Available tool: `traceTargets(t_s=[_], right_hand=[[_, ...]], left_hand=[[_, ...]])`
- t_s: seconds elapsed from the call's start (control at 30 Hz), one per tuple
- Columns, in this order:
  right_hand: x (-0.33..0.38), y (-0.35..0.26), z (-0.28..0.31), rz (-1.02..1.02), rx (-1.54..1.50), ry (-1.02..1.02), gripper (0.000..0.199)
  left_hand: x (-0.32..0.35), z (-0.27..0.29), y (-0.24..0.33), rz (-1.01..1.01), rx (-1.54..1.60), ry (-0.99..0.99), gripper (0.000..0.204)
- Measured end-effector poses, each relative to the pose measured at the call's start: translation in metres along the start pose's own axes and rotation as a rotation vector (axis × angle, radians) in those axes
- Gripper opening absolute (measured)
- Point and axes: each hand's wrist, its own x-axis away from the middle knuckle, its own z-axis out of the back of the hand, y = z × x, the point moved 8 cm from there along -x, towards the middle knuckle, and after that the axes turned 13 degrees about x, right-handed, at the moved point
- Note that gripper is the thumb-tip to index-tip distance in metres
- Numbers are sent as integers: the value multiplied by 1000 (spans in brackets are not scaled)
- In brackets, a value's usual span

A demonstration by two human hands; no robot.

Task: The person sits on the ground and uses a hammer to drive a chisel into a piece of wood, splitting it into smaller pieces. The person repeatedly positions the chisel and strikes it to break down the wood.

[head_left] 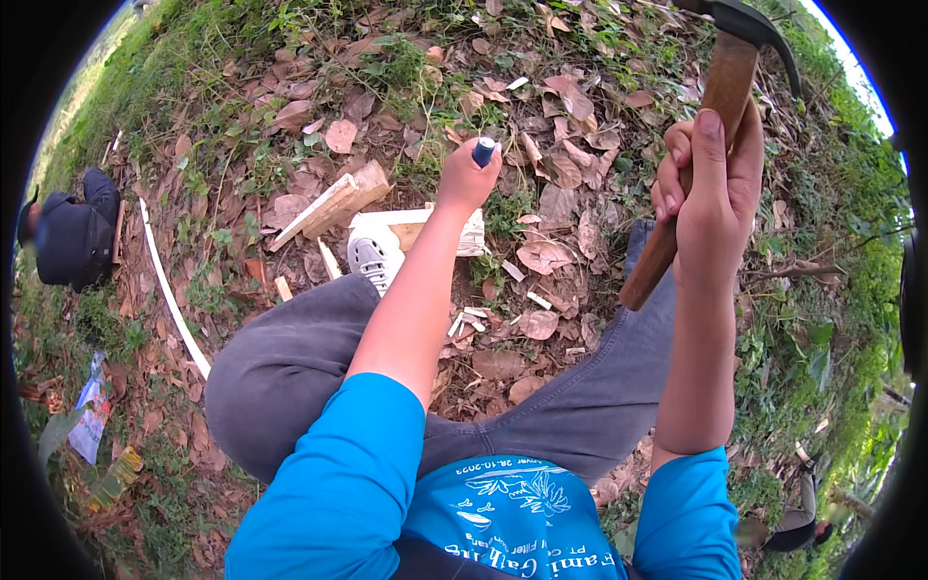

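My right hand is raised at the right, its fingers wrapped round the wooden handle of a claw hammer. The dark head is up at the top edge of the view. Near the middle, my left hand is closed in a fist round a dark blue tool handle, whose pale round end points up. Its lower part is hidden by the fist. Just below that hand, a pale split wood block lies on the ground, partly covered by my forearm. My white clog rests against the block.
Another split wood piece lies left of the block. Small wood chips are scattered between my legs among dry leaves. A long pale strip curves along the left. Beyond it are a person in dark clothing and a plastic bag.
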Motion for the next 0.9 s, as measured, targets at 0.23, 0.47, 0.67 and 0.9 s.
traceTargets(t_s=[0.23,0.47,0.67,0.9], right_hand=[[23,139,-60,-250,636,-493,58],[-20,-8,-50,-21,-6,-55,33],[11,93,-82,-214,794,-573,62],[-15,-25,-92,54,176,-13,42]], left_hand=[[-7,-11,4,-5,33,-2,22],[6,5,1,58,86,-14,21],[2,-5,6,-5,134,-25,19],[5,11,-8,41,118,-24,23]])
